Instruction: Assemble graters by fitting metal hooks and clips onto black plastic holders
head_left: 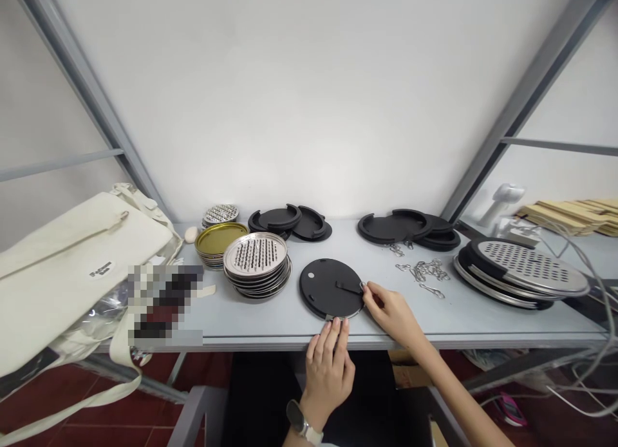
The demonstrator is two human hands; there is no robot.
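Note:
A round black disc point(324, 292) with a strap-like strip across it lies flat on the grey table point(270, 324). My right hand point(393, 312) pinches a small metal clip point(362, 285) at the disc's right edge, where the strip ends. The fingers of my left hand point(331, 366) are stretched out, their tips touching the disc's near edge. Left of the disc stands a stack of round metal grater plates point(255, 257). To the right lies a loose pile of metal clips point(427, 270).
Gold-coloured lids point(221, 239) are stacked behind the graters. Black round holders point(396, 227) line the back. Larger perforated plates with black rims point(531, 266) pile up at right, near white cables point(591, 273). A cream bag point(87, 247) covers the left end.

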